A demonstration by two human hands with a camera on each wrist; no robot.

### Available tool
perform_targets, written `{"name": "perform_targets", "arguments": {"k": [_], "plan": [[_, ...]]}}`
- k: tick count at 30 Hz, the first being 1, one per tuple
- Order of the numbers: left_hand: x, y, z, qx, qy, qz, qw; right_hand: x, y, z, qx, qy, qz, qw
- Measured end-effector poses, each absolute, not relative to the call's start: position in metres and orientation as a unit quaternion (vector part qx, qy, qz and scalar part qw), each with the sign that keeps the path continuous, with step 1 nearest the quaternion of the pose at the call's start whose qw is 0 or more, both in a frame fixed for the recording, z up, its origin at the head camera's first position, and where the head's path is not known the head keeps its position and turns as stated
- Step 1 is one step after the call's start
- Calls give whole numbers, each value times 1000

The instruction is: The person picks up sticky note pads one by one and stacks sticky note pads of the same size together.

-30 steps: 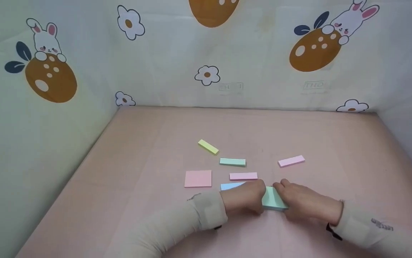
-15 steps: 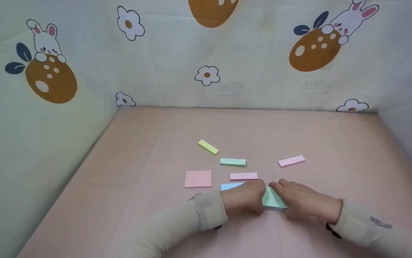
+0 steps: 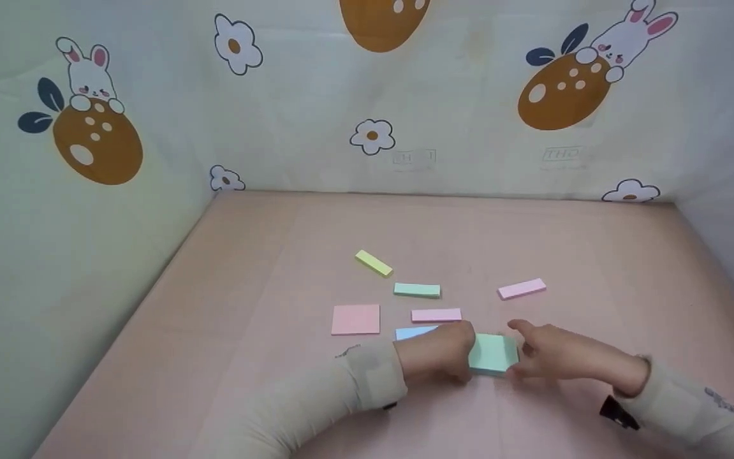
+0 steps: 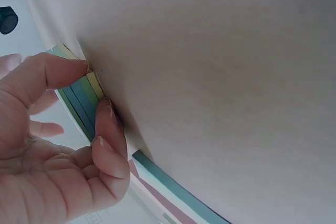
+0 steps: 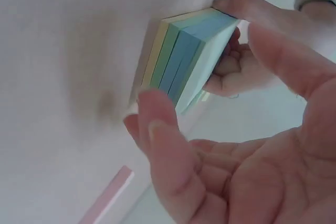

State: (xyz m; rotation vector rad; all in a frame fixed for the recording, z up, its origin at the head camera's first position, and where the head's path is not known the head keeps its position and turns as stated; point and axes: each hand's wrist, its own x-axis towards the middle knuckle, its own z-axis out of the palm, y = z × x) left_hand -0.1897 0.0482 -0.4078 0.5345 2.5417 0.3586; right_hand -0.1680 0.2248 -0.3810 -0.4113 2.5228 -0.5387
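Note:
A stack of square sticky note pads (image 3: 493, 354), pale green on top, lies on the table before the person. Its layered yellow, green and blue edges show in the right wrist view. My left hand (image 3: 440, 349) holds the stack's left side, and in the left wrist view the thumb and curled fingers pinch the sticky note stack (image 4: 80, 98). On the other side is my right hand (image 3: 558, 352), its thumb and fingers spread apart. In the right wrist view a fingertip overlaps the stack's lower corner; whether it touches, I cannot tell.
A blue pad (image 3: 414, 332) sits partly hidden behind the left wrist. Farther back lie a pink square pad (image 3: 356, 319) and narrow strips: pink (image 3: 436, 315), green (image 3: 417, 291), yellow (image 3: 374, 263) and another pink one (image 3: 522, 289). Patterned cloth walls (image 3: 303, 95) enclose the table.
My right hand has let go of the stack's top and right side and drawn a little to the right, uncovering the green top. The left hand keeps its place.

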Motion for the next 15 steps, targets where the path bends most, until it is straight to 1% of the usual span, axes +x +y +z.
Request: {"name": "perform_targets", "arguments": {"k": [3,5,10,15], "plan": [[-189,47,-407,204,938,129,250,-167,229,-377,-141,909,-244,306],[-189,47,-407,206,938,129,247,-166,230,-376,-142,898,-264,322],[-188,47,-407,206,937,138,246,-165,229,-377,-140,885,-291,334],[-188,48,-407,205,937,137,249,-166,226,-377,-119,885,-288,345]]}}
